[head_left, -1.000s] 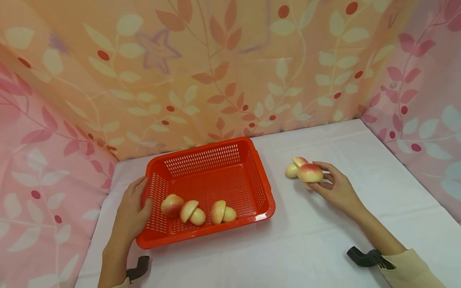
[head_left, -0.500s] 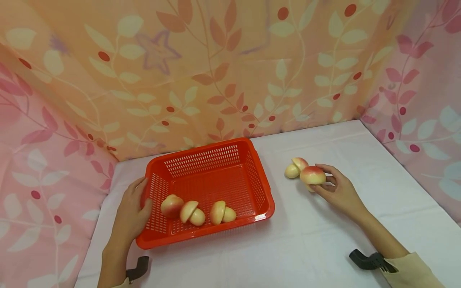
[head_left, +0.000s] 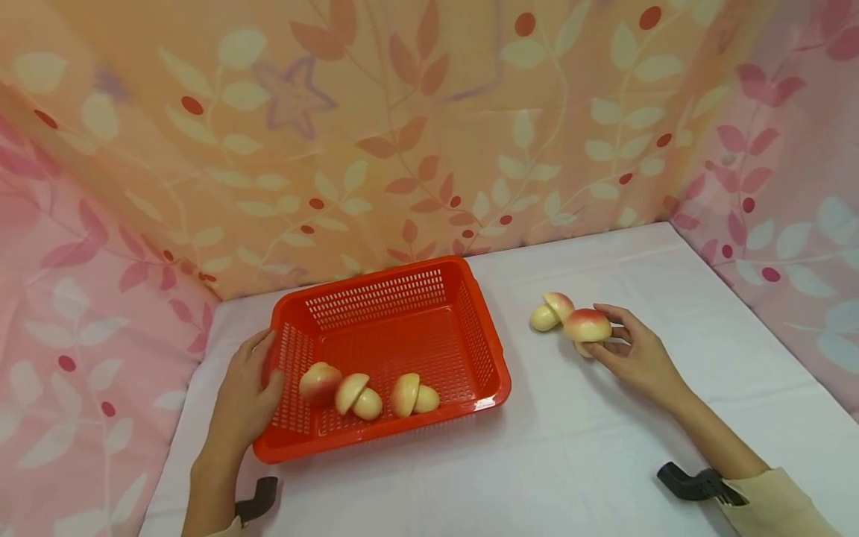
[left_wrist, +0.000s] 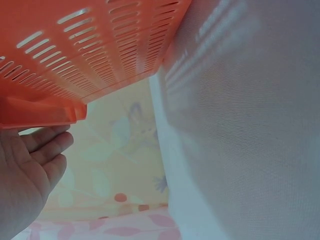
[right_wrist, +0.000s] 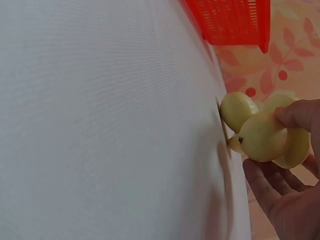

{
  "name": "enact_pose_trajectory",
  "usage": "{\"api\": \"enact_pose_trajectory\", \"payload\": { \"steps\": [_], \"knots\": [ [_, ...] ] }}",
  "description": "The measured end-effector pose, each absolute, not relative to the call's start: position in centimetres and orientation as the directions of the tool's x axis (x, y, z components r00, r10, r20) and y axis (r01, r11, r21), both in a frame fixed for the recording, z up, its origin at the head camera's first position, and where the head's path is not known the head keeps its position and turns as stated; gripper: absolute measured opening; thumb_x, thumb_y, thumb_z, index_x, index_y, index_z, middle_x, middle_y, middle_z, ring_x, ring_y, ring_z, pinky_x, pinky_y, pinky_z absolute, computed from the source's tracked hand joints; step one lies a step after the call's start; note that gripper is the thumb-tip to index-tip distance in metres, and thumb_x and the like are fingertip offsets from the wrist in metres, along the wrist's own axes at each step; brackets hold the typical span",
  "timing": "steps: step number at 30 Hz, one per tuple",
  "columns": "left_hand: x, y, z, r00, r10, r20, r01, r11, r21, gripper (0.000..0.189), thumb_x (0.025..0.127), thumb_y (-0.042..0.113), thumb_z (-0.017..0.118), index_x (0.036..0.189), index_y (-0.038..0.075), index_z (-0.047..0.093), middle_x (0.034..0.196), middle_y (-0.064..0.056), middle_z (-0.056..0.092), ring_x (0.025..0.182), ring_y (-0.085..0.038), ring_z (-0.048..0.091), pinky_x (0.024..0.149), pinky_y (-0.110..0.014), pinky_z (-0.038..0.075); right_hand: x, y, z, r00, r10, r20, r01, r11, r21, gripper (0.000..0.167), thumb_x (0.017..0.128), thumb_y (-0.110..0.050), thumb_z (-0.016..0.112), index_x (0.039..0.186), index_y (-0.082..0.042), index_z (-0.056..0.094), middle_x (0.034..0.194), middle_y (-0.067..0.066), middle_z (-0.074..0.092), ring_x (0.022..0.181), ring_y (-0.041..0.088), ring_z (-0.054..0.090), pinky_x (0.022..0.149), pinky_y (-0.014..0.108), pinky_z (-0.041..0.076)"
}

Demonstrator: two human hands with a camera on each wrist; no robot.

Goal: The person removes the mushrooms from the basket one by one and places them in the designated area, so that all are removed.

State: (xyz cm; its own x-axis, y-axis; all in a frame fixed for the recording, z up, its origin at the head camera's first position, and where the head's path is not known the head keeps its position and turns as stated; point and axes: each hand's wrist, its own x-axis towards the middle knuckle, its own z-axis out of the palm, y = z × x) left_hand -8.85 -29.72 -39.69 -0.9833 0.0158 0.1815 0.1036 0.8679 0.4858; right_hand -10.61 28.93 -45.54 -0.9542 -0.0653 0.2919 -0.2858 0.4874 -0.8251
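Observation:
My left hand (head_left: pixel 241 395) holds the left rim of a red plastic basket (head_left: pixel 392 280), thumb over the rim. In the left wrist view its fingers (left_wrist: pixel 52 145) lie just beneath the basket's flange. Several toy mushrooms with pink-blushed caps lie along the basket's near side, one (head_left: pixel 406 395) toward the middle. To the right of the basket, my right hand (head_left: pixel 637 358) pinches a toy mushroom (head_left: pixel 586 325) by its cap between thumb and fingers, stem downward. Close behind its left side lies another toy mushroom (head_left: pixel 545 318) on the table, overlapped by it in the right wrist view.
A white cloth covers the table (head_left: pixel 570 462). Floral curtains (head_left: pixel 429 134) enclose the back and both sides, and the basket's far rim is close to the back one. Black wrist mounts (head_left: pixel 698 483) are on both forearms.
The right hand has shifted slightly to the right with its mushroom, whose cap now overlaps the one behind less. The left hand and basket have not visibly moved.

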Motion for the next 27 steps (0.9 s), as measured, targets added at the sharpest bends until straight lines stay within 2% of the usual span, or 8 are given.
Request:
{"api": "enact_pose_trajectory", "payload": {
  "steps": [5,7,17,27],
  "knots": [
    [-8.71,-29.74,-39.67,-0.985,0.010,0.172,0.094,0.868,0.487,0.066,0.098,0.008,0.055,0.162,0.002,0.038,0.163,-0.026,0.041,0.147,-0.051,0.039,0.111,-0.080,0.038,-10.53,29.13,-45.42,-0.956,-0.052,0.289,-0.275,0.500,-0.821,0.067,0.085,0.005,0.082,0.145,0.003,0.054,0.133,0.020,0.063,0.095,-0.018,0.063,0.081,0.005,0.056],
    [-8.70,-29.73,-39.66,-0.985,0.009,0.172,0.094,0.866,0.491,0.066,0.098,0.008,0.055,0.162,0.002,0.039,0.163,-0.026,0.041,0.147,-0.051,0.039,0.112,-0.080,0.038,-10.55,29.29,-45.48,-0.954,-0.049,0.296,-0.279,0.504,-0.817,0.068,0.084,0.007,0.082,0.145,0.004,0.053,0.133,0.027,0.063,0.095,-0.019,0.062,0.080,0.004,0.056],
    [-8.87,-29.82,-39.75,-0.985,0.010,0.173,0.094,0.868,0.488,0.068,0.097,0.008,0.056,0.162,0.002,0.038,0.164,-0.026,0.040,0.146,-0.051,0.039,0.111,-0.081,0.039,-10.90,29.90,-45.68,-0.945,-0.025,0.328,-0.279,0.589,-0.759,0.065,0.082,0.004,0.085,0.141,0.002,0.059,0.126,0.033,0.069,0.091,-0.021,0.058,0.076,0.003,0.054],
    [-8.77,-29.76,-39.70,-0.983,0.004,0.186,0.095,0.869,0.485,0.066,0.097,0.008,0.056,0.160,0.000,0.041,0.163,-0.025,0.041,0.147,-0.050,0.040,0.112,-0.080,0.038,-11.16,29.85,-45.40,-0.938,0.004,0.346,-0.260,0.651,-0.713,0.061,0.082,-0.003,0.086,0.137,0.004,0.062,0.123,0.031,0.070,0.090,-0.022,0.055,0.073,0.001,0.052]
  ]
}}
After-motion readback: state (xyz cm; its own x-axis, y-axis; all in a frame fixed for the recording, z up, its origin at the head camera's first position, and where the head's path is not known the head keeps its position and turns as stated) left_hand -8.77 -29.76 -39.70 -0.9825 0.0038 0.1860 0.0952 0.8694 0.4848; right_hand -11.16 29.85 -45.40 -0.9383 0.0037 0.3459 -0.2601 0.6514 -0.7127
